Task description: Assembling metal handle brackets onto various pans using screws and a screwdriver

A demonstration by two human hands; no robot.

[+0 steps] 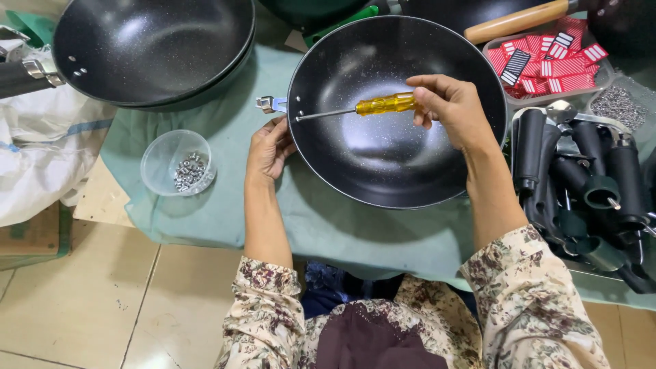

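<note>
Two hands work at one black speckled pan (pixel 383 157), which lies on a pale green cloth (pixel 205 212) in front of the person; the right hand (pixel 451 109) is clenched around the amber handle of a screwdriver (pixel 386 104), whose thin metal shaft runs leftward across the pan's inside and ends at the inner wall, beside two small rivet heads; the left hand (pixel 270 147) curls against the outside of the pan's rim, just below a small metal bracket (pixel 271 104) that sticks out from the pan; whether its fingers pinch anything there cannot be told; a clear plastic cup (pixel 174 164) holding small silvery screws stands on the cloth to the left, near the left hand but apart from it; a stack of black pans (pixel 154 51) sits at the upper left; to the right, a tray (pixel 581 181) holds many black pan handles, just beside the right forearm; behind it lies a clear box of red and white labels (pixel 553 65); a wooden handle (pixel 516 20) shows at the top.
</note>
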